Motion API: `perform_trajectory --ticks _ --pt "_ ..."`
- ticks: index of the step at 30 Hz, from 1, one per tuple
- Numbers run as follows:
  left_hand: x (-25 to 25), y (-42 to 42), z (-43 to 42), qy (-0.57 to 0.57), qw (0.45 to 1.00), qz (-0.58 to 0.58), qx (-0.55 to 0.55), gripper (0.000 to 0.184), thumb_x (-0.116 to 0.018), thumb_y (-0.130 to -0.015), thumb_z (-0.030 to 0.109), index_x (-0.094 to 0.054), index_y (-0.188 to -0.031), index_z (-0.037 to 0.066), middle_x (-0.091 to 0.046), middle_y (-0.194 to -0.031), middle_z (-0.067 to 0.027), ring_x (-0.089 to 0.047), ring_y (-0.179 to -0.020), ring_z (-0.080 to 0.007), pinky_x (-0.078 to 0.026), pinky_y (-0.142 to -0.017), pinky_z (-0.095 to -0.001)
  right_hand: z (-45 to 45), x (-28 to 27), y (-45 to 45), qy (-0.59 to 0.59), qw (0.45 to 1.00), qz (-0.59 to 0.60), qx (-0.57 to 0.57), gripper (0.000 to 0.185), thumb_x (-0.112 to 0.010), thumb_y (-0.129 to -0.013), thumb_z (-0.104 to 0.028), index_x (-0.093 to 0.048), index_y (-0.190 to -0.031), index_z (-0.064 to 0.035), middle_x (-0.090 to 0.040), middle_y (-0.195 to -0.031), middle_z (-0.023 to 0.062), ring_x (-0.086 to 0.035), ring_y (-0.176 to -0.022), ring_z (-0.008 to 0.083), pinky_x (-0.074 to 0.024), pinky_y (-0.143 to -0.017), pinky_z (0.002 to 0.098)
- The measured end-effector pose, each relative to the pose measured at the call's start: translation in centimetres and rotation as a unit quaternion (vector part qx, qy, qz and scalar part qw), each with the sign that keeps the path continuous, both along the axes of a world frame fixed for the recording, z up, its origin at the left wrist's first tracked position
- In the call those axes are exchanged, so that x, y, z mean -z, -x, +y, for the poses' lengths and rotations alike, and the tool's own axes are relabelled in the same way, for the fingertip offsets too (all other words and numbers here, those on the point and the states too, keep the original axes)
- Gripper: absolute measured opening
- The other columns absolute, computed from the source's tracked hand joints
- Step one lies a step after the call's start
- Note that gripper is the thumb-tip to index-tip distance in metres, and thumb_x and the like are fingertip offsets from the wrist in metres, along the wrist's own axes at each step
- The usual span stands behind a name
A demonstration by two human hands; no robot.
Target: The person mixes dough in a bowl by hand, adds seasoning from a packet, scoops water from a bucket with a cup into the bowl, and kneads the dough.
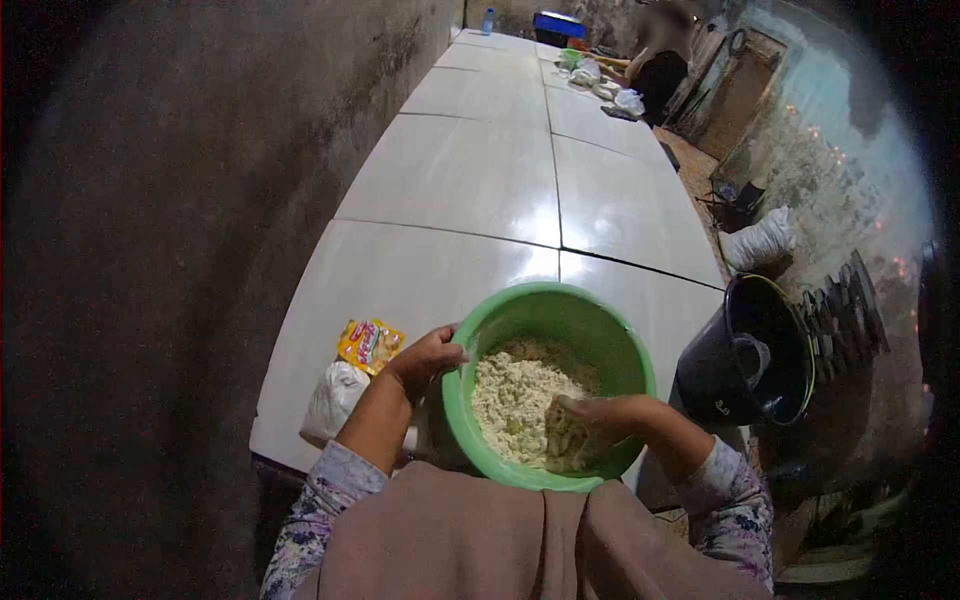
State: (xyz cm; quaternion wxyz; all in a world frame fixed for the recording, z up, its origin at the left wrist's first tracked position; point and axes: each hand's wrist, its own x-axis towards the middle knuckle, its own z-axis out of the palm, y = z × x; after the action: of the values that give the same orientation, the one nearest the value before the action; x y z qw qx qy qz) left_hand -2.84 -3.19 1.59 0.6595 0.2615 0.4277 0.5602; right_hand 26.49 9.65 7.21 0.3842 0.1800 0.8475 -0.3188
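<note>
A round green basin (625, 345) stands near the front of the tiled table, with crumbly pale dough (515, 395) inside it. My left hand (432, 357) grips the basin's left rim, fingers wrapped round the edge. Inside the basin, at the right of the dough, my right hand (585, 428) is down in the mixture, its fingers coated and partly buried, so whether they are apart or closed is unclear. Left of the basin lie a yellow packet (370, 345) and a plastic bag of white powder (335, 400).
A black bucket (705, 370) is right of the basin. The white tiled table (450, 180) runs away to the far end, where a person (662, 80) is beside plastic bags (628, 101), a blue crate (560, 24) and a bottle (488, 22). A white sack (760, 240) rests at the right.
</note>
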Motion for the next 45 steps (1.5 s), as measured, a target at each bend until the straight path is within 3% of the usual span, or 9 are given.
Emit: perform_trajectory --ticks 5,10,18,21,24,27,31,38,45 --pt "0.9 0.5 -0.1 -0.001 1.000 -0.006 0.014 0.058 -0.067 -0.071 0.008 -0.049 -0.125 0.001 -0.063 -0.103 -0.0084 -0.064 -0.084 -0.0167 -0.055 -0.077 -0.0319 -5.2 -1.7 2.7 0.011 0.991 0.116 0.064 0.038 -0.031 -0.100 -0.012 -0.036 -0.137 -0.0064 -0.055 -0.124 0.0250 -0.056 -0.114 0.0359 -0.0465 -0.095 0.0428" --pt "0.0 0.6 -0.2 0.009 0.999 0.042 0.031 0.047 -0.060 -0.073 0.011 -0.053 -0.119 0.002 -0.061 -0.096 -0.0048 -0.061 -0.082 -0.0127 -0.052 -0.075 -0.0264 -4.0 -3.7 6.2 -0.166 0.977 0.128 -0.049 0.057 -0.059 -0.079 -0.007 -0.045 -0.135 -0.0110 -0.058 -0.110 0.0266 -0.063 -0.093 0.0334 -0.0531 -0.072 0.0446" --pt "-0.7 0.2 -0.2 0.030 0.999 0.034 0.014 0.062 -0.065 -0.072 0.013 -0.047 -0.132 0.007 -0.062 -0.097 -0.0040 -0.062 -0.077 -0.0142 -0.055 -0.071 -0.0294 -7.4 0.7 5.7 -0.311 0.835 0.247 -0.381 0.041 -0.052 -0.090 -0.022 -0.048 -0.129 -0.0091 -0.046 -0.127 0.0274 -0.052 -0.116 0.0430 -0.0569 -0.075 0.0414" --pt "-0.5 0.2 -0.4 0.014 1.000 0.010 0.010 0.062 -0.065 -0.073 0.012 -0.047 -0.132 0.007 -0.062 -0.098 -0.0047 -0.062 -0.079 -0.0144 -0.055 -0.070 -0.0296 -6.4 3.0 6.6 -0.319 0.818 0.332 -0.344 0.036 -0.056 -0.084 -0.020 -0.055 -0.117 -0.0056 -0.052 -0.121 0.0256 -0.057 -0.104 0.0419 -0.0567 -0.070 0.0375" --pt "0.2 0.6 -0.4 0.020 0.999 0.026 0.016 0.062 -0.066 -0.073 0.011 -0.047 -0.131 0.005 -0.063 -0.100 -0.0063 -0.063 -0.080 -0.0149 -0.055 -0.071 -0.0300 -4.2 2.0 8.2 -0.067 0.947 0.243 0.199 0.034 -0.055 -0.083 -0.012 -0.052 -0.115 -0.0019 -0.057 -0.105 0.0257 -0.061 -0.092 0.0387 -0.0522 -0.072 0.0465" --pt "-0.2 0.7 -0.4 0.021 0.999 0.029 0.011 0.062 -0.068 -0.072 0.011 -0.047 -0.130 0.004 -0.063 -0.099 -0.0066 -0.064 -0.080 -0.0150 -0.055 -0.071 -0.0299 -0.7 1.7 6.0 -0.286 0.891 0.351 -0.034 0.024 -0.053 -0.088 -0.012 -0.051 -0.109 -0.0019 -0.059 -0.093 0.0236 -0.064 -0.077 0.0391 -0.0529 -0.064 0.0457" --pt "-1.3 0.3 -0.6 0.013 0.999 0.037 0.013 0.050 -0.063 -0.076 0.010 -0.051 -0.122 0.000 -0.063 -0.097 -0.0058 -0.061 -0.082 -0.0118 -0.052 -0.075 -0.0266 -1.2 -3.1 4.8 -0.312 0.902 0.297 0.007 0.019 -0.053 -0.088 -0.010 -0.054 -0.105 -0.0024 -0.062 -0.083 0.0218 -0.065 -0.075 0.0385 -0.0522 -0.064 0.0466" --pt "-1.5 0.2 -0.6 0.023 0.999 0.022 0.020 0.049 -0.065 -0.075 0.011 -0.051 -0.121 0.001 -0.062 -0.097 -0.0063 -0.062 -0.082 -0.0132 -0.053 -0.076 -0.0273 -3.6 -7.2 5.0 -0.307 0.910 0.273 0.057 0.017 -0.061 -0.084 -0.021 -0.059 -0.089 -0.0041 -0.063 -0.075 0.0210 -0.064 -0.071 0.0391 -0.0511 -0.064 0.0470" --pt "-2.1 0.2 -1.0 0.043 0.999 0.028 0.014 0.049 -0.065 -0.074 0.013 -0.052 -0.121 0.003 -0.061 -0.094 -0.0057 -0.061 -0.080 -0.0140 -0.052 -0.074 -0.0277 -2.7 -6.1 3.6 -0.079 0.953 0.280 0.084 0.045 -0.058 -0.088 -0.019 -0.042 -0.125 0.0000 -0.059 -0.104 0.0281 -0.058 -0.099 0.0447 -0.0467 -0.082 0.0498"
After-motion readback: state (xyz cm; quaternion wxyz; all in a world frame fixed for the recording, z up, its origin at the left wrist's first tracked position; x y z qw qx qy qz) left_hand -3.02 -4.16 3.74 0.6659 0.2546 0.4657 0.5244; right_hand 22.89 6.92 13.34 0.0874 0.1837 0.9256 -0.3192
